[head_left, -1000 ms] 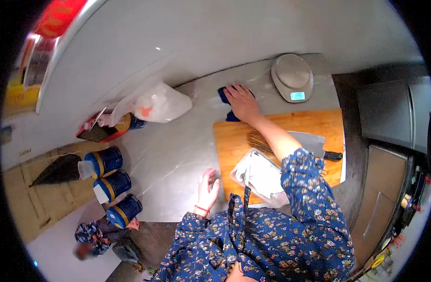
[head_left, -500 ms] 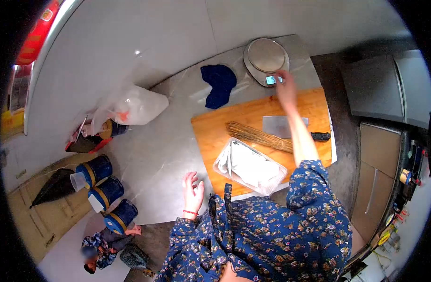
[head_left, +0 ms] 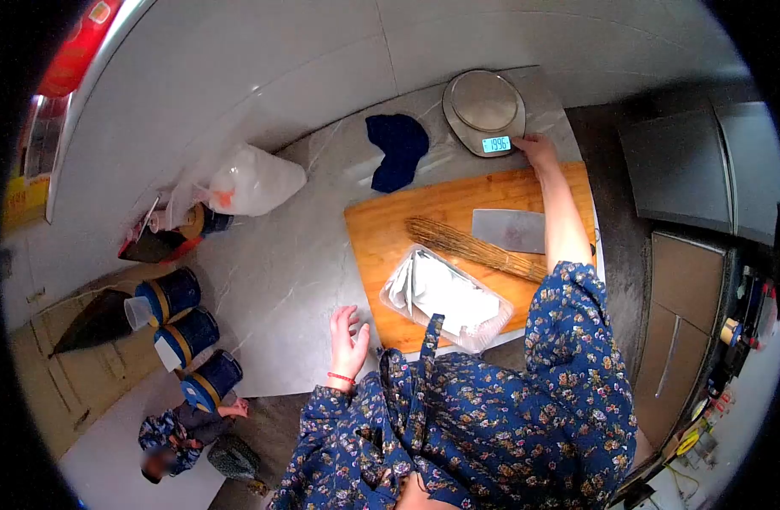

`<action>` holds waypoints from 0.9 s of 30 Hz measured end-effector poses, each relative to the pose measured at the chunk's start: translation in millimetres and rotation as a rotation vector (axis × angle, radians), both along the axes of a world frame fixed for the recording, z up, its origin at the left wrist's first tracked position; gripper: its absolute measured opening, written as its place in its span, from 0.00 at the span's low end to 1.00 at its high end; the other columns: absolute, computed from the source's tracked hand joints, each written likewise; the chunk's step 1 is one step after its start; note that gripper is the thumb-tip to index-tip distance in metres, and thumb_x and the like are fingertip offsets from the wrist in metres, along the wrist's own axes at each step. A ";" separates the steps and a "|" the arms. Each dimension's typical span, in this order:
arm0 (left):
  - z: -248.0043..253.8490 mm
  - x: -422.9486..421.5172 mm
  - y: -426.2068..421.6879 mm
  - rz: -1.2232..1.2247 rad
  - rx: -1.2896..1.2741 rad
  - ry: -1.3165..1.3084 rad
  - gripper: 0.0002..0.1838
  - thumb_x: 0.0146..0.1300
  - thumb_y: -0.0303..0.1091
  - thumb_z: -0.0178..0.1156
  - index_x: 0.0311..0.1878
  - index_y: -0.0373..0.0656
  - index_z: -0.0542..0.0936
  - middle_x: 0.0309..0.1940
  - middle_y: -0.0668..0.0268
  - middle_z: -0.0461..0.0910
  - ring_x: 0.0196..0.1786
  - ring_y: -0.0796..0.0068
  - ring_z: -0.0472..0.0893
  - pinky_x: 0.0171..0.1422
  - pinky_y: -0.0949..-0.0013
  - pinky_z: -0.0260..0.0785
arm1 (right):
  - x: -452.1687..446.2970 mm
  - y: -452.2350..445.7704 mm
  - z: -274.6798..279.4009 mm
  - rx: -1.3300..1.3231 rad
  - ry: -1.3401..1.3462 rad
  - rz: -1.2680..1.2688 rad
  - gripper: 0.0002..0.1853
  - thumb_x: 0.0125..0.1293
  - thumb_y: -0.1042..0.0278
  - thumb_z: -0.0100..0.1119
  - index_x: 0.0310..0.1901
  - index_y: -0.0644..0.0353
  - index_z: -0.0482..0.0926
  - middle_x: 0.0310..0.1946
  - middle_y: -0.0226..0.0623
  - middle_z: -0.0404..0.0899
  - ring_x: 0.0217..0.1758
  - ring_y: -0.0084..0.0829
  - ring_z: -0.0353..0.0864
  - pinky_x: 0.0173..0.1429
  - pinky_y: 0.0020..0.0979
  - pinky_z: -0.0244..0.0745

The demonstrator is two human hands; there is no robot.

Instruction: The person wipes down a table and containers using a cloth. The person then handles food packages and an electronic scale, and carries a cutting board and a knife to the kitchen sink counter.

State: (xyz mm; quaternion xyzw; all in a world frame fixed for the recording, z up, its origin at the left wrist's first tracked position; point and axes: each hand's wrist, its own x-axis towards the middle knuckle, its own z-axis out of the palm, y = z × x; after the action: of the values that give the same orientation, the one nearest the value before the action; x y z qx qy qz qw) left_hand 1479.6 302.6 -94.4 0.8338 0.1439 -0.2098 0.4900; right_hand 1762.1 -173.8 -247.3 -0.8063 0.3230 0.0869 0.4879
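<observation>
My right hand (head_left: 536,151) touches the lower right edge of the round-topped kitchen scale (head_left: 485,106), whose lit display shows digits. Its fingers are bent, and nothing shows in them. My left hand (head_left: 347,340) rests with fingers apart and slightly curled over the grey counter (head_left: 279,314), left of the wooden cutting board (head_left: 373,204). On the board are a bundle of thin brown sticks (head_left: 466,245), a cleaver (head_left: 507,229) partly behind my right forearm, and a clear plastic tray (head_left: 500,327) with white sheets inside. A dark blue cloth (head_left: 396,153) lies beyond the board.
A filled white plastic bag (head_left: 258,180) stands by the wall, beside a red-edged container (head_left: 156,242). Three blue tubs (head_left: 186,336) line the counter's left side. A person (head_left: 182,433) is at the lower left. Dark cabinets (head_left: 675,170) stand at the right.
My right hand has left the blue cloth and moved right, across the scale's display to its lower right edge. The view has shifted. My left hand stays near the board.
</observation>
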 end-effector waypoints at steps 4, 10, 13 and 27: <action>0.7 -4.4 7.7 0.009 0.018 -0.026 0.25 0.59 0.28 0.58 0.61 0.43 0.67 0.61 0.57 0.61 0.52 0.65 0.75 0.52 0.64 0.71 | 6.0 5.9 34.2 0.094 0.103 0.017 0.17 0.53 0.59 0.69 0.40 0.61 0.82 0.27 0.28 0.77 0.26 0.25 0.69 0.33 0.27 0.63; 10.5 -28.4 6.3 0.039 0.082 -0.051 0.25 0.58 0.29 0.59 0.60 0.43 0.68 0.60 0.56 0.62 0.51 0.65 0.75 0.50 0.65 0.71 | -3.3 7.0 34.7 0.226 -0.010 -0.103 0.20 0.54 0.53 0.68 0.41 0.61 0.82 0.29 0.29 0.77 0.30 0.24 0.69 0.35 0.29 0.63; 11.3 -40.8 11.3 0.062 0.096 -0.054 0.25 0.58 0.30 0.59 0.60 0.42 0.68 0.60 0.55 0.62 0.51 0.63 0.75 0.51 0.65 0.71 | -5.2 28.7 53.8 0.138 0.010 -0.093 0.22 0.56 0.51 0.66 0.45 0.62 0.83 0.34 0.35 0.80 0.34 0.28 0.73 0.39 0.31 0.67; 2.8 -99.4 10.6 0.022 0.182 -0.111 0.24 0.58 0.33 0.59 0.58 0.39 0.69 0.58 0.48 0.62 0.59 0.53 0.68 0.61 0.62 0.68 | -15.2 -14.2 39.1 0.285 0.127 -0.068 0.39 0.52 0.49 0.72 0.57 0.73 0.73 0.53 0.47 0.75 0.53 0.39 0.74 0.54 0.43 0.69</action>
State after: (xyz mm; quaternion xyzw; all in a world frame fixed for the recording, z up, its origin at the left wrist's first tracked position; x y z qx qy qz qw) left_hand 1380.2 313.2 -91.6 0.8835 0.1439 -0.1439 0.4218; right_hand 1746.8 -188.0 -208.3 -0.7105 0.3646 0.1660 0.5785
